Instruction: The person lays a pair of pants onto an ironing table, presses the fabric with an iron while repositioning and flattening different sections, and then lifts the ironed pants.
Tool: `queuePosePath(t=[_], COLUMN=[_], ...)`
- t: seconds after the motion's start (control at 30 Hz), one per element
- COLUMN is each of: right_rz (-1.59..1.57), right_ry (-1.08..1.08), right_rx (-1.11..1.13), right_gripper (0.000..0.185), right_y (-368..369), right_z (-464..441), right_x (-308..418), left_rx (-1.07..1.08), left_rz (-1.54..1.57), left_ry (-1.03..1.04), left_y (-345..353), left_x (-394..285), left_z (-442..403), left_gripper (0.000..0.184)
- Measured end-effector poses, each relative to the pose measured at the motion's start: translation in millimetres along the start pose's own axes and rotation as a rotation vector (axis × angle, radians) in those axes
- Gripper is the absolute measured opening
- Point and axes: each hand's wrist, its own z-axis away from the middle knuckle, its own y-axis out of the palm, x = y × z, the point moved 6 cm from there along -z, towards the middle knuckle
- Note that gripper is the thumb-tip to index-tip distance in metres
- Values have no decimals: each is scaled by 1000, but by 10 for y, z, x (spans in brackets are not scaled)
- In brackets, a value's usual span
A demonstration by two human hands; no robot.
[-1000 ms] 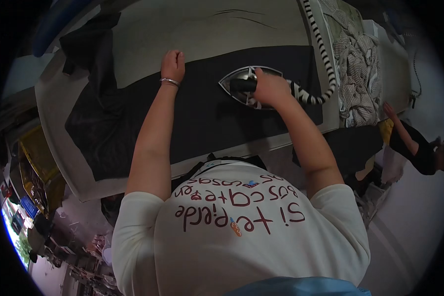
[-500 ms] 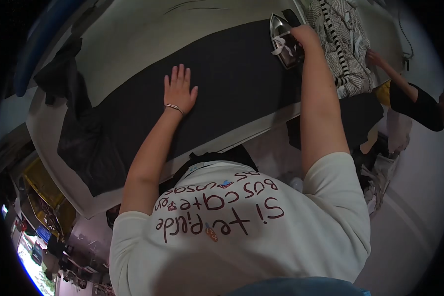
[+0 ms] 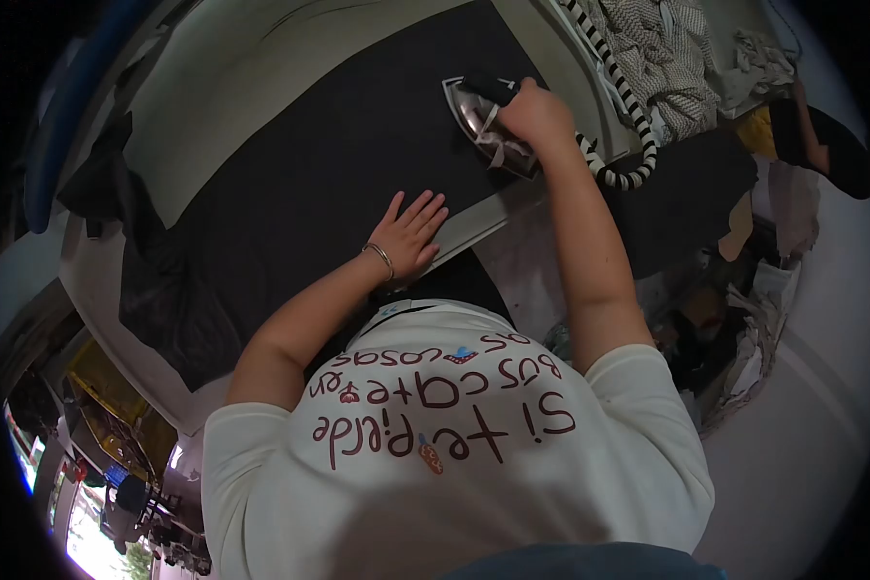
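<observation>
My right hand (image 3: 538, 118) is wrapped round the black handle of a steam iron (image 3: 476, 114), which rests on a large dark cloth (image 3: 329, 145). A pale strip of material hangs at the iron's side. Flat on the cloth near its front edge lies my left hand (image 3: 411, 232), fingers stretched out and a bracelet on the wrist. The cloth covers much of the pale ironing table (image 3: 213, 121), and its left end is bunched up. The iron's soleplate is hidden from view.
A black-and-white striped hose (image 3: 638, 145) curves down right of the iron. Beyond it lies a heap of patterned fabric (image 3: 662, 68). Another person's arm (image 3: 812, 130) is at the far right. More dark cloth (image 3: 686, 198) hangs below the heap.
The iron has moved left and nearer to me with my right hand still round it. My left hand has slid right and toward the cloth's front edge. More of the hose shows.
</observation>
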Motion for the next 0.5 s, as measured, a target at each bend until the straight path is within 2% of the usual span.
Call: queuePosePath(t=[0.03, 0.1, 0.17, 0.2, 0.3, 0.37, 0.43, 0.5], right_rz=[-26, -67, -168, -175, -88, 109, 198, 307], right_ry=[33, 53, 82, 81, -112, -289, -452, -551], right_rx=[-95, -27, -173, -165, -49, -227, -198, -15], right_gripper=[42, 42, 29, 29, 32, 37, 39, 34], right_y=[-76, -220, -257, -309, -306, -246, -43, 13], right_z=[-121, -388, -726, -832, -868, -686, -377, 110], right_x=[-66, -220, -478, -546, -520, -427, -474, -434], left_rx=[3, -11, -166, -156, -218, -73, -45, -68], left_rz=[-7, 90, -13, -15, -146, -103, -57, -48], left_ry=[-3, -101, -278, -281, -302, -57, -18, 26], left_y=[-11, -41, -211, -244, -286, -169, -8, 49], left_x=[49, 245, 563, 654, 579, 194, -47, -207], left_z=[-45, -168, -332, -415, -455, -431, -327, -226], left_gripper=[58, 58, 56, 56, 56, 58, 59, 60])
